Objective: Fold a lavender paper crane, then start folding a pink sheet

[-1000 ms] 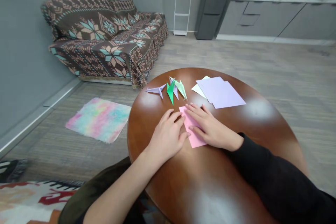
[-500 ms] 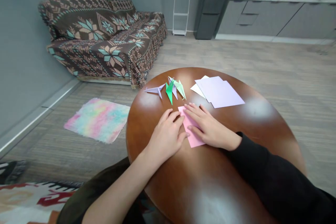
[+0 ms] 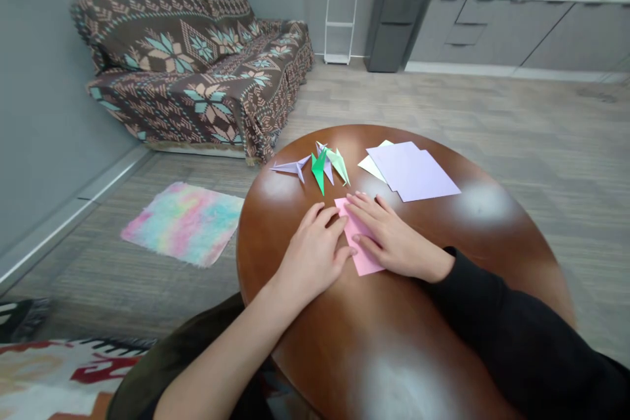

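A narrow pink sheet of paper (image 3: 363, 261), apparently folded, lies on the round brown table (image 3: 394, 321). My right hand (image 3: 391, 236) rests flat across its right side with fingers stretched out, hiding part of it. At the paper's left edge, my left hand (image 3: 317, 246) touches it with fingertips and thumb, the fingers a little bent and apart. Just beyond my hands stand several folded paper cranes: a lilac one (image 3: 295, 168), a dark green one (image 3: 319, 170), a pale green one (image 3: 339, 165), and more lilac paper behind.
Lilac sheets (image 3: 418, 174) lie over a pale sheet (image 3: 373, 167) at the table's far right. Past the table are a patterned sofa (image 3: 207, 79), a pastel fluffy rug (image 3: 182, 223), a white rack (image 3: 338, 25), a grey fridge (image 3: 396, 10) and kitchen cabinets (image 3: 492, 33).
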Available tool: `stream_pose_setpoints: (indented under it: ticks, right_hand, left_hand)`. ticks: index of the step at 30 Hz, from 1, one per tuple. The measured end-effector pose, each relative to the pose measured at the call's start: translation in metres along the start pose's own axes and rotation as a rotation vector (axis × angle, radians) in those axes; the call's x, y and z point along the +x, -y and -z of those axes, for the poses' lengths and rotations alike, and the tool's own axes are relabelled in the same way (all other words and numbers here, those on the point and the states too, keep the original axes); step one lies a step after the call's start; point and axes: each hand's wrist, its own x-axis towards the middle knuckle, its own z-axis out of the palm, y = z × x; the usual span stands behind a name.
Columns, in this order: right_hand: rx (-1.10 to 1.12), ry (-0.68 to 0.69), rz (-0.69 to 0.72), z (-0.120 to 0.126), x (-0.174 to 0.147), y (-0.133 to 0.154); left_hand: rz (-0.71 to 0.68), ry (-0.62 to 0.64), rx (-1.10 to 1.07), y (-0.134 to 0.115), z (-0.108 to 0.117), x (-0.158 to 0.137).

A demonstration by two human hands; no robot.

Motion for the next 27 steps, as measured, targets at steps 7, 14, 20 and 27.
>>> stream_pose_setpoints:
  ticks: [7,14,20,27]
  right_hand:
    - [-0.020,0.013,-0.002,0.0006,0.0005,0.0004]
    - [-0.020,0.025,-0.009,0.0022,0.0007,0.0017]
    - [-0.014,0.020,-0.011,0.0017,0.0009,0.0016]
    - [-0.018,0.030,-0.009,0.0025,0.0009,0.0013]
  left_hand:
    - [0.009,0.009,0.010,-0.0004,0.0010,0.0006]
    - [0.026,0.039,0.013,-0.0017,0.0016,0.0009]
    - [0.039,0.043,0.013,-0.0012,0.0015,0.0011]
    - [0.028,0.050,0.033,-0.0017,0.0010,0.0003]
